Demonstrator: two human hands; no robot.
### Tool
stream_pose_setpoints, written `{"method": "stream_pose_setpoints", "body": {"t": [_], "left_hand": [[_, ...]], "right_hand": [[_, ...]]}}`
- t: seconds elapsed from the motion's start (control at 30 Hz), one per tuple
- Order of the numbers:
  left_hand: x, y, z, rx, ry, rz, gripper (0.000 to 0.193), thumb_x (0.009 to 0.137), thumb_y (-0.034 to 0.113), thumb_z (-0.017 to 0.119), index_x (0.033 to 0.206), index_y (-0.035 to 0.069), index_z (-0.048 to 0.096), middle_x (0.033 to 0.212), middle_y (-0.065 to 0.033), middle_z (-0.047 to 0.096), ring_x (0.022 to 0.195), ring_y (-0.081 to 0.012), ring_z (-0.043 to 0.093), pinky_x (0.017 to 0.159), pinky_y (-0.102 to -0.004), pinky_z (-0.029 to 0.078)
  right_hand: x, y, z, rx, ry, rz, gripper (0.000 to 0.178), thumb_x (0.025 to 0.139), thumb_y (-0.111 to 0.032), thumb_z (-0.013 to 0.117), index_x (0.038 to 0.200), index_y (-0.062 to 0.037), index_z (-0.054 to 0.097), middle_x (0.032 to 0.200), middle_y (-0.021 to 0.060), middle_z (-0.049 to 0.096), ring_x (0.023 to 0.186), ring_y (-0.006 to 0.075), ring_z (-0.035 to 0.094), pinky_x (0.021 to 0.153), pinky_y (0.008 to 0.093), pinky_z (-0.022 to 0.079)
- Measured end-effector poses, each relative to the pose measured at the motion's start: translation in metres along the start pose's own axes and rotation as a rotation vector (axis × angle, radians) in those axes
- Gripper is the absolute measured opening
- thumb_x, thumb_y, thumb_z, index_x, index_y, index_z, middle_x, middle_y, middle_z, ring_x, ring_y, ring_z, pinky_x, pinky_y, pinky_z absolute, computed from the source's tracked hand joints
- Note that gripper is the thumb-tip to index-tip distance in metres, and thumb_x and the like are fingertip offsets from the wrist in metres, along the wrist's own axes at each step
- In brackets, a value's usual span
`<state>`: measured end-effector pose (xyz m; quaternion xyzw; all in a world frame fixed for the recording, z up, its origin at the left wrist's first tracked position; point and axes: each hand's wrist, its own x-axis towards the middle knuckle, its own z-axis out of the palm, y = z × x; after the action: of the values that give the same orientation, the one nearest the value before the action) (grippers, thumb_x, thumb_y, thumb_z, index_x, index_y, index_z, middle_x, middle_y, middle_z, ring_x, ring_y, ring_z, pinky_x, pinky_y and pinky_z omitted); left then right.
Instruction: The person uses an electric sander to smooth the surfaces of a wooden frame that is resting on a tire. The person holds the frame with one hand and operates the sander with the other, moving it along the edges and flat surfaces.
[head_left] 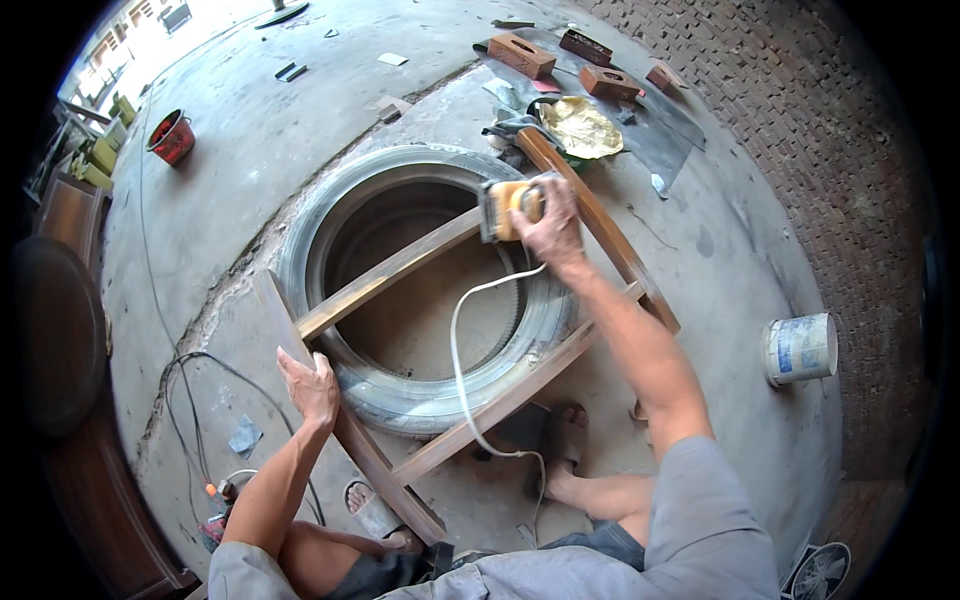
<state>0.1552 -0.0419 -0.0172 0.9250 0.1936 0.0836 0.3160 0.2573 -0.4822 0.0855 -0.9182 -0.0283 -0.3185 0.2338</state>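
A wooden frame (400, 272) with two crossbars between two long side rails lies across a big grey tyre (395, 400) on the floor. Its right rail is glossy brown, while the crossbars look pale and bare in places. My right hand (555, 235) grips a yellow power sander (502, 208) from above, at the right end of the far crossbar, beside the glossy rail. From the sander a white cord (456, 345) hangs down over the tyre and near crossbar toward my legs. My left hand (312, 388) is closed around the left rail, just below the far crossbar's joint.
Several bricks (522, 56) and crumpled yellowish sheeting (582, 128) lie at the far right. A red bucket (171, 140) stands far left, a white bucket (802, 348) at right. Dark cables (180, 360) loop on the left floor, near dark wooden furniture (110, 500). My feet are below the tyre.
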Motion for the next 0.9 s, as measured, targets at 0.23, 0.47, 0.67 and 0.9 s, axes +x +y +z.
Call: {"method": "stream_pose_setpoints", "body": {"t": [0.23, 0.47, 0.67, 0.9], "left_hand": [[-0.002, 0.009, -0.008, 0.002, -0.026, -0.024, 0.074, 0.094, 0.024, 0.064, 0.152, -0.009, 0.030, 0.150, -0.0337, 0.042, 0.140, -0.0485, 0.043, 0.118, -0.0483, 0.035], [-0.006, 0.018, -0.007, 0.003, -0.036, -0.046, 0.077, 0.094, 0.028, 0.062, 0.152, -0.011, 0.030, 0.151, -0.0339, 0.042, 0.141, -0.0482, 0.042, 0.119, -0.0482, 0.035], [-0.003, 0.027, -0.013, 0.018, -0.024, -0.086, 0.075, 0.093, 0.027, 0.062, 0.149, -0.011, 0.030, 0.146, -0.0333, 0.044, 0.138, -0.0478, 0.044, 0.117, -0.0508, 0.037], [-0.004, 0.020, -0.013, 0.027, -0.004, -0.071, 0.073, 0.093, 0.027, 0.062, 0.149, -0.008, 0.031, 0.143, -0.0324, 0.047, 0.135, -0.0476, 0.046, 0.114, -0.0509, 0.039]], "right_hand": [[0.047, 0.082, -0.023, -0.078, -0.104, 0.147, 0.054, 0.075, -0.028, 0.086, 0.118, -0.0127, 0.057, 0.113, 0.0157, 0.058, 0.109, 0.0344, 0.059, 0.097, 0.0462, 0.049], [0.149, 0.101, -0.002, -0.156, -0.566, 0.186, 0.064, 0.064, -0.035, 0.085, 0.118, -0.0041, 0.068, 0.105, 0.0210, 0.074, 0.097, 0.0333, 0.072, 0.087, 0.0410, 0.057], [0.163, -0.056, 0.062, -0.157, -0.992, 0.077, 0.061, 0.065, -0.032, 0.080, 0.112, 0.0046, 0.070, 0.106, 0.0265, 0.072, 0.097, 0.0355, 0.071, 0.085, 0.0414, 0.056], [0.113, -0.264, 0.120, -0.027, -1.246, -0.028, 0.031, 0.071, -0.024, 0.080, 0.093, -0.0016, 0.080, 0.088, 0.0165, 0.077, 0.078, 0.0230, 0.076, 0.068, 0.0356, 0.062]]}}
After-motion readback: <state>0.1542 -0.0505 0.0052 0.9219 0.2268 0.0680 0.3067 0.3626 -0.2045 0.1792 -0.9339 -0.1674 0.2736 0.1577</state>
